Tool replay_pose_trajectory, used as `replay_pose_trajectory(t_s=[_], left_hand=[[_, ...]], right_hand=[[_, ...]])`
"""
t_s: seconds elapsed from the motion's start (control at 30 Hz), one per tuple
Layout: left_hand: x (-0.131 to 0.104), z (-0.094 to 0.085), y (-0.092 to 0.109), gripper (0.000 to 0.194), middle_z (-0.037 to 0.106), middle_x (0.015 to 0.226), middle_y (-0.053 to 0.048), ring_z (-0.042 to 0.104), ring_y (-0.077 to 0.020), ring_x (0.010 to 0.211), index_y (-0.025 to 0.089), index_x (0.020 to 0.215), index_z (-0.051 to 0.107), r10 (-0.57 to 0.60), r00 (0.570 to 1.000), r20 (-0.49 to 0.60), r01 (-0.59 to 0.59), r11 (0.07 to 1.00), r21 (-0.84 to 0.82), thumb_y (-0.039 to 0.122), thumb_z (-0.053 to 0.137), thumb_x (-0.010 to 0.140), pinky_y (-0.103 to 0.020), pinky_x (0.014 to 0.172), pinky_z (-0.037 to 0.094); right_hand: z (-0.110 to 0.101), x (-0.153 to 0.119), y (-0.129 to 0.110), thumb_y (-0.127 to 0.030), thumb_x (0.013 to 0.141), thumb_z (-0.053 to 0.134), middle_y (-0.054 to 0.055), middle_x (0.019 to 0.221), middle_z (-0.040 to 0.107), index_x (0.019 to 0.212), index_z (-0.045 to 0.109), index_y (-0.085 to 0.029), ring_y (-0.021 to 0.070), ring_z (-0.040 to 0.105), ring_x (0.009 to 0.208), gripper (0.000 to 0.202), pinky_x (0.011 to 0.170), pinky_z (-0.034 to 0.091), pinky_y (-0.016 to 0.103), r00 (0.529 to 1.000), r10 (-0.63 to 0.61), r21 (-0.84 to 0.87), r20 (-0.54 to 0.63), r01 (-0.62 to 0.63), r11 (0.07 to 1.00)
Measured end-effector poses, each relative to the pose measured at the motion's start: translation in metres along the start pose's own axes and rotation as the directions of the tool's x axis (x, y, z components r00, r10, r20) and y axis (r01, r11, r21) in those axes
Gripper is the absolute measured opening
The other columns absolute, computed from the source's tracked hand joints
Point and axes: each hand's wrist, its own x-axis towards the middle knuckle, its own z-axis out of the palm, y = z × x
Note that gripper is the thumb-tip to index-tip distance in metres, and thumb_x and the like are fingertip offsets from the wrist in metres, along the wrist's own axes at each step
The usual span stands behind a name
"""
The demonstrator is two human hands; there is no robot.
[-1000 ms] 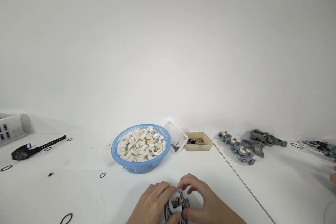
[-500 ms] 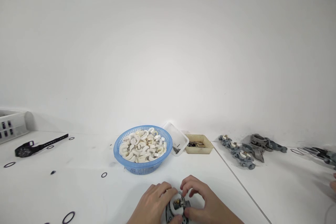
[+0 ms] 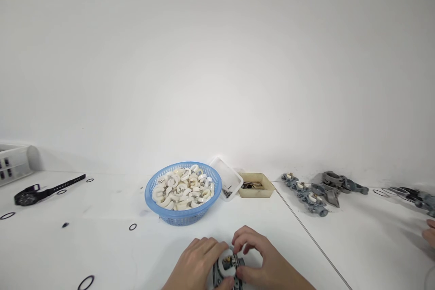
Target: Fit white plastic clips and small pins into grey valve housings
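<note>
A small grey metal assembly (image 3: 228,268) with a white ring and a brass-coloured centre sits at the near edge of the white table (image 3: 102,244), low in the middle of the view and partly cut off by the bottom edge. The left hand (image 3: 195,265) cups it from the left, fingers curled round its side, and the right hand (image 3: 261,263) grips it from the right, with the thumb and fingertips pinched at its top; both hands are closed on the part. Just behind them stands a blue plastic basket (image 3: 183,217) heaped with white curved pieces (image 3: 183,188). Beside the basket on the right, a clear tray (image 3: 227,176) leans tilted, next to a shallow beige tray (image 3: 256,186) holding small dark parts. Further right, across a seam in the table, lie grey metal castings (image 3: 316,190) in a loose row. To the far left lies a black wristwatch (image 3: 37,191), with several black O-rings (image 3: 85,282) scattered on the table. Another person's fingers (image 3: 428,233) show at the right edge.
</note>
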Motion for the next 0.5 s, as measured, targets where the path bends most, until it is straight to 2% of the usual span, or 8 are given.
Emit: replay_pose_trajectory(t_s=[0.37,0.5], left_hand=[[0.0003,-0.0018,0.0031,0.039,0.072,0.106,-0.002,0.069,-0.0264,0.097,0.026,0.123,0.063,-0.059,0.998,0.002,0.059,0.997,-0.044,0.023,0.071,0.085,-0.041,0.089,0.055],[0.0005,-0.0056,0.0048,0.036,0.071,0.108,-0.001,0.068,-0.0249,0.096,0.028,0.119,0.063,-0.064,0.998,0.013,0.065,0.995,-0.079,0.026,0.073,0.085,-0.037,0.086,0.055]], right_hand=[[-0.0001,-0.0018,0.0005,-0.007,0.066,0.069,-0.001,0.104,0.064,0.093,0.067,-0.025,0.0193,0.059,0.099,0.033,0.090,0.043,0.030,1.000,-0.005,-0.008,0.011,0.005,1.000],[0.0013,-0.0043,-0.0035,-0.010,0.068,0.070,-0.001,0.103,0.063,0.097,0.066,-0.026,0.0207,0.058,0.103,0.033,0.096,0.044,0.031,0.999,0.044,-0.023,-0.020,-0.044,0.999]])
